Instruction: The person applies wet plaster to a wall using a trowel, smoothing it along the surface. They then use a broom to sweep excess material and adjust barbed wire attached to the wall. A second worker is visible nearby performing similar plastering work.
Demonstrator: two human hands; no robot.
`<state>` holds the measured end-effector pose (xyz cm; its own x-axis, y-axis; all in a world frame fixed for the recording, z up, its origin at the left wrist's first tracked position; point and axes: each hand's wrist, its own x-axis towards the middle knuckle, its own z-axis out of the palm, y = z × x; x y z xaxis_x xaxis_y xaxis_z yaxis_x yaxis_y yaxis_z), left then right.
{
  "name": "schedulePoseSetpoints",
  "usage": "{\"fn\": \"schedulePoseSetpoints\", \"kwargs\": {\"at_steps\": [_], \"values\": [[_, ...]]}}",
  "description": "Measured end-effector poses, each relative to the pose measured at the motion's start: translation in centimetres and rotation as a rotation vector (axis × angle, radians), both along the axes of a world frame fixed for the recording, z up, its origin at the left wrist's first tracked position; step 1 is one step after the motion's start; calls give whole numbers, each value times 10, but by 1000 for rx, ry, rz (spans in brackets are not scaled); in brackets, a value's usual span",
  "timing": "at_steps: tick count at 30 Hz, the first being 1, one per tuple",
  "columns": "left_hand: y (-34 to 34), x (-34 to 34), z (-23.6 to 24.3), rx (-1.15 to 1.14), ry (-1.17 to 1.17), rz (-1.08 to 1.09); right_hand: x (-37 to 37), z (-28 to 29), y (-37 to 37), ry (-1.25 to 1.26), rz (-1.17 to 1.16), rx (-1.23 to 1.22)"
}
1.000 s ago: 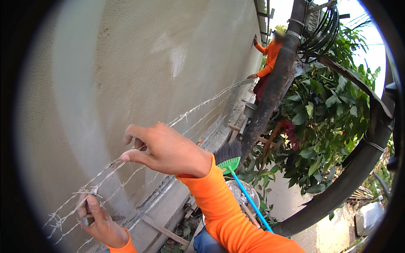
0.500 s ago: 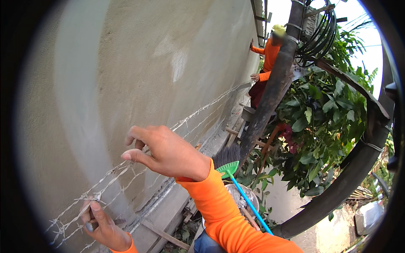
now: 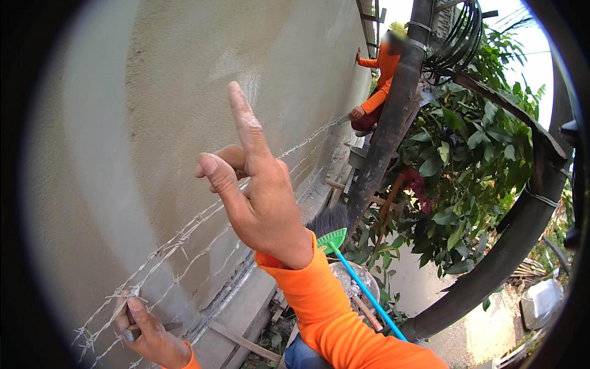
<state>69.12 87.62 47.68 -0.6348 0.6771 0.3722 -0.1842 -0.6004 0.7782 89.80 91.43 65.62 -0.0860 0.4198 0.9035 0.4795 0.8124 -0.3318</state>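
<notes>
My left hand [image 3: 150, 332], low at the left, is closed on the barbed wire [image 3: 177, 243] and on a metal tool I cannot make out clearly. The strands run diagonally along a rendered wall [image 3: 160, 92] toward a co-worker. My right hand [image 3: 261, 206] is raised over the strands in the middle, index finger pointing up, thumb apart, the other fingers loosely bent, with nothing seen in it.
A co-worker [image 3: 384, 74] in orange stands behind a dark pole [image 3: 384, 154] hung with coiled cables [image 3: 455, 43]. A green broom [image 3: 332, 240] leans over a bucket [image 3: 362, 283] below my right arm. Leafy branches [image 3: 455, 172] fill the right. A wooden plank [image 3: 246, 341] lies along the ledge.
My right hand has risen from the wire and its index finger has straightened upward. My left hand stays at the strands. The co-worker's near arm has shifted slightly.
</notes>
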Motion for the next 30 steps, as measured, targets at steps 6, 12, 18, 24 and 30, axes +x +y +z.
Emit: {"fn": "schedulePoseSetpoints", "kwargs": {"at_steps": [6,12,18,24,30], "values": [[7,1,-2,-3,57,63,-5,-7,1,-239,-49,-84],[12,0,-1,74,-19,-46,-33,-24,-8,-337,143,-26],[11,6,3,99,27,-12,-61,-31,-27,-322,369,130],[10,4,7,20,68,88,-78,-21,-68,-166,899,238],[18,-9,2,-124,136,230,-55,-11,-92,-242,1075,-98]]}}
